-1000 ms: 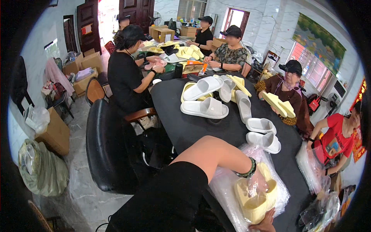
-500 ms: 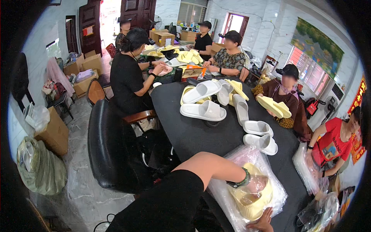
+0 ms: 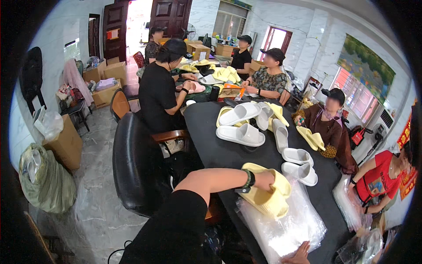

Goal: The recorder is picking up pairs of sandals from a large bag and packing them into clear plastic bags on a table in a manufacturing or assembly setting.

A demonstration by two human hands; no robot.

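My left hand (image 3: 264, 181) grips a pair of pale yellow slippers (image 3: 266, 204) over the far left part of a stack of clear plastic bags (image 3: 303, 220). Its fingers partly disappear between the slippers. A dark band circles that wrist. At the lower edge my right hand (image 3: 300, 254) rests on the bags, its fingers stretched out and the rest cut off by the frame. Just beyond the stack lies a pair of light grey slippers (image 3: 299, 174).
More grey slippers (image 3: 240, 134) and yellow ones cover the far part of the black table (image 3: 211, 145). A black armchair (image 3: 132, 167) stands at the left. Several co-workers sit around; one in red (image 3: 378, 176) handles clear bags at the right. Boxes stand by the wall.
My left hand has shifted the yellow slippers away and to the left from the middle of the bags. My right hand stays on the stack. A co-worker's yellow pair now rests on the table.
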